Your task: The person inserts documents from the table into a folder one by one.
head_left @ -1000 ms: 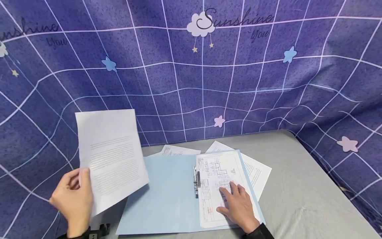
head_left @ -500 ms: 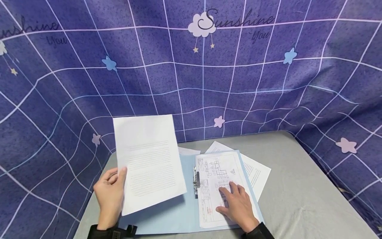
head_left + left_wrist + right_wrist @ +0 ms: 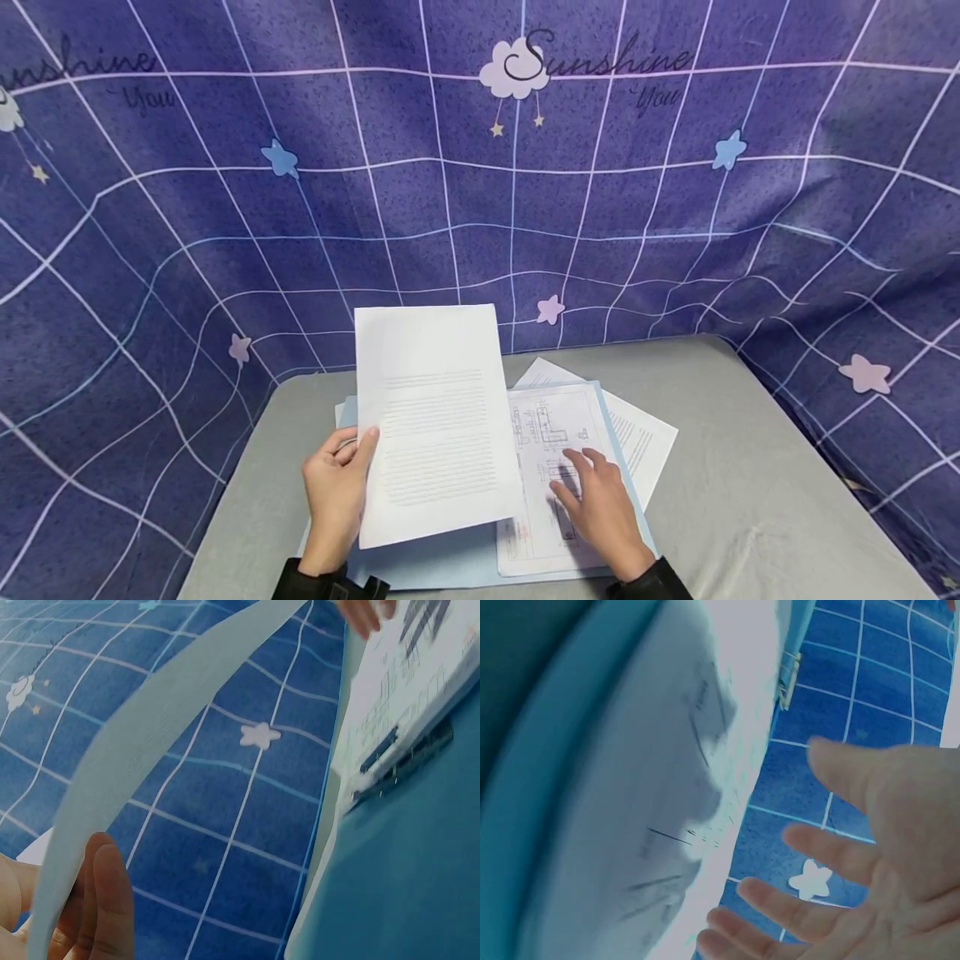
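Above the open blue folder (image 3: 435, 562), we see a printed sheet (image 3: 438, 425) raised at a tilt, pinched at its left edge between the thumb and fingers of our left hand (image 3: 335, 496). We judge it light and limp: the left wrist view shows it bowing, so a hard squeeze could crease it. Partway along a side edge seems the kindest place to hold it. Our right hand (image 3: 600, 512) hangs with fingers spread just over the technical drawing (image 3: 542, 467), gripping nothing. That drawing lies in the folder's right half, beside the metal clip (image 3: 416, 757); we cannot tell how many pages lie beneath. Another text page (image 3: 641, 442) juts out from under the folder.
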Demonstrator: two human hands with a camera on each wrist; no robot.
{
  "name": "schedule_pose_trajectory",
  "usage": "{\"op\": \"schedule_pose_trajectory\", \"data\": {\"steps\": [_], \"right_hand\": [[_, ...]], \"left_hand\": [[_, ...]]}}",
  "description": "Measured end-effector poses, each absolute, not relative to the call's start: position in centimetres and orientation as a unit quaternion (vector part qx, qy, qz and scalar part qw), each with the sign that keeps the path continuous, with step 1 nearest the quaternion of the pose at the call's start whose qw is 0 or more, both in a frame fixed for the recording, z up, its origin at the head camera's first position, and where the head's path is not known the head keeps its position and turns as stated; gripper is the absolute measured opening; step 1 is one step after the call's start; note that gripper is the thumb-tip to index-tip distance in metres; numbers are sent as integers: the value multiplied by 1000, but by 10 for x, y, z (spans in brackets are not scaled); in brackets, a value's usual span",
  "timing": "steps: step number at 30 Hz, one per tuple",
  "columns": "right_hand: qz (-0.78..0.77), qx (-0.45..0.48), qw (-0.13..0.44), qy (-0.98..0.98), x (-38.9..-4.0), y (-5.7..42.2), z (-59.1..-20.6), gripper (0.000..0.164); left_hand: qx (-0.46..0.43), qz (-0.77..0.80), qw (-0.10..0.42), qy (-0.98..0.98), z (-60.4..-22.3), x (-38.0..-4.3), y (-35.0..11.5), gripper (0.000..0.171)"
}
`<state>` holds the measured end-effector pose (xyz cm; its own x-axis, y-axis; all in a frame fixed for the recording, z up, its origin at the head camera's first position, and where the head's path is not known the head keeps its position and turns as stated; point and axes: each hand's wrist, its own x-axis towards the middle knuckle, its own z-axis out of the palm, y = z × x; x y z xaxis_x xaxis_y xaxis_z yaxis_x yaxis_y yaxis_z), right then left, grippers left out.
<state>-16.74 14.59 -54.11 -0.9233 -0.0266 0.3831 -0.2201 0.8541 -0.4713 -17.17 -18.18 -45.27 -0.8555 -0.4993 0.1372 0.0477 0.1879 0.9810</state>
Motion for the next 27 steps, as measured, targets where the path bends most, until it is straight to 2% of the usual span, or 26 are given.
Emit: {"op": "schedule_pose_trajectory", "data": {"steps": [9, 22, 27], "right_hand": [[394, 62, 239, -885, -180, 146, -517, 46], [505, 11, 172, -846, -181, 140, -500, 42], [504, -2, 168, -847, -179, 139, -500, 37]], "left_hand": [[128, -654, 178, -724, -459, -171, -155, 25], [103, -688, 150, -703, -474, -170, -128, 24], [97, -695, 144, -697, -477, -170, -123, 26]]}}
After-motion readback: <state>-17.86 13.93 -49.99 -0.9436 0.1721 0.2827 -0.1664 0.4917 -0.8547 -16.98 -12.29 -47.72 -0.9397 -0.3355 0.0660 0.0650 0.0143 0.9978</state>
